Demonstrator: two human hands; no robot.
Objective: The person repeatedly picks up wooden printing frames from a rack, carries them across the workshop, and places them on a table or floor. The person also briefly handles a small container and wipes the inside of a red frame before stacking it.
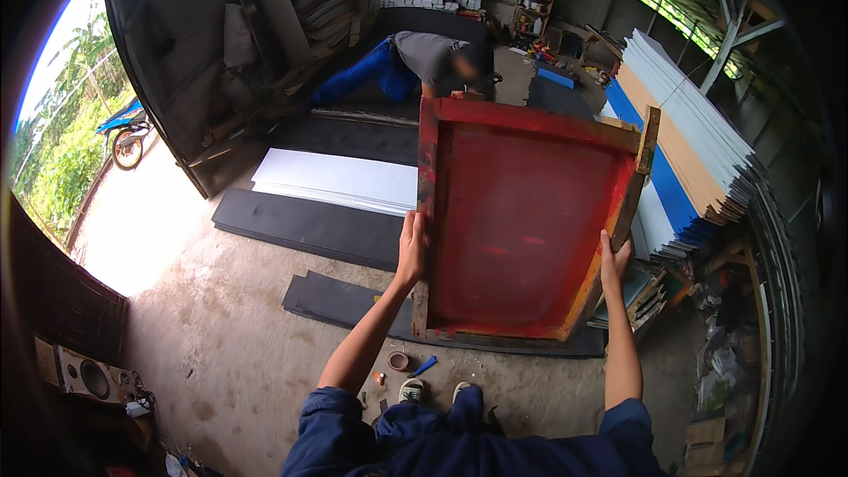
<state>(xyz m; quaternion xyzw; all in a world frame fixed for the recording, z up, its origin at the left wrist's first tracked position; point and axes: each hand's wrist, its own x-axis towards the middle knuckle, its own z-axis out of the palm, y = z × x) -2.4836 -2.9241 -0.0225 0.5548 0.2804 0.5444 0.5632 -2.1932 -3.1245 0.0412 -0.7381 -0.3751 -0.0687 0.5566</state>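
Observation:
I hold up a screen printing frame (521, 238), its wooden sides stained red and its greyish mesh edged in red. My left hand (412, 247) grips the left side rail at about mid-height. On the opposite side, my right hand (616, 258) is closed round the lower part of the right rail, thumb toward the mesh. The frame is raised in front of me, slightly tilted, and hides part of the floor behind it. Behind its left edge lie a stack of white sheets (336, 178) and a long black slab (300, 223).
A person (433, 57) in a grey shirt bends over beyond the frame. Tall stacks of white, tan and blue sheets (680, 137) lean at the right. A tape roll (398, 360) and a blue tool (425, 366) lie near my feet. A loudspeaker (88, 375) stands lower left.

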